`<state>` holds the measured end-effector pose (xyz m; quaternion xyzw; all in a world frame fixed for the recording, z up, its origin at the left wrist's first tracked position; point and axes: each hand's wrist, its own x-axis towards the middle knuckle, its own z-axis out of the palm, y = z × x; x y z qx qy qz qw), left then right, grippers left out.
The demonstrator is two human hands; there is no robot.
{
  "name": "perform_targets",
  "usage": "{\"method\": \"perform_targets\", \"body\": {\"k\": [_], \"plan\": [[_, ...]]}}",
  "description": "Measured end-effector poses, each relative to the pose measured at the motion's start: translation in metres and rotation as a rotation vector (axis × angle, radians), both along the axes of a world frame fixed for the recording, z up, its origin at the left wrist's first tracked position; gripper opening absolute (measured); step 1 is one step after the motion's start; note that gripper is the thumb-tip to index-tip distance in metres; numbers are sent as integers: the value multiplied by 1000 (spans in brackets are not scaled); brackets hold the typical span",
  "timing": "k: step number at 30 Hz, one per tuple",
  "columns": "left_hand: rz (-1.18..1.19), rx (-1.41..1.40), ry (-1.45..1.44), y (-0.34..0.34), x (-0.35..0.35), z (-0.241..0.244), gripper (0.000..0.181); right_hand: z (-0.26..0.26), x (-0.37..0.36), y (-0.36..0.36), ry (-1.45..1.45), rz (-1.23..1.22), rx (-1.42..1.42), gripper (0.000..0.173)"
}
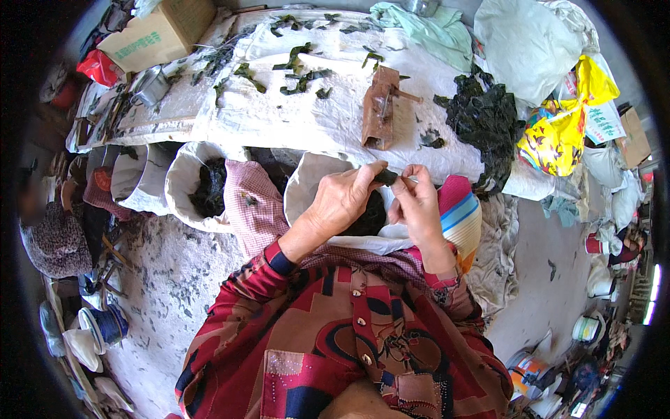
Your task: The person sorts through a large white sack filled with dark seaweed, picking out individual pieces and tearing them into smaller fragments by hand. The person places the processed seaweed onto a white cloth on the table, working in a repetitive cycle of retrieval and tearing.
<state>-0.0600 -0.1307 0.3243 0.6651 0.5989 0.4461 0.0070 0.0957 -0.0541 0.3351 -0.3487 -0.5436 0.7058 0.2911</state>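
Observation:
My left hand [343, 196] holds a small dark green piece of what looks like kelp [386, 177] between thumb and fingers. My right hand [417, 201] pinches the piece's other end. Both hands are above a white cloth-lined container [306, 188] with dark pieces inside. Beyond them a rusty metal fixture [381, 107] with a rod at its side stands on the white-covered table [314, 118]. Loose dark green strips [296, 57] lie scattered at the back of the cloth. A heap of dark kelp-like strips [479, 115] rests at the table's right end.
Another lined container [178, 183] stands to the left, beside a pink checked cloth [254, 194]. A metal mug [152, 86] and a cardboard box [162, 39] are at the back left. Yellow plastic bag [560, 131] at the right. Another person [55, 238] sits at the far left.

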Motion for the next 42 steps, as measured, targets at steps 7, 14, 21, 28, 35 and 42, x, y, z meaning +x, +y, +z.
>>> {"method": "perform_targets", "body": {"k": [7,14,21,28,35,42], "plan": [[-135,216,-332,8,11,9,34,-1,4,-5,568,60,-508,34],[-184,-66,-1337,-2,27,34,19,16,-11,-25,402,-236,418,44],[-132,28,-706,-3,8,33,16,10,-6,-36,205,-224,463,29],[-281,-71,-1168,-12,23,43,22,25,1,-40,201,-223,241,38],[-280,-40,-741,-14,0,51,20,20,14,-36,483,95,-363,40],[-252,-27,-878,-7,-1,53,15,25,14,-37,-87,-129,825,25]]}}
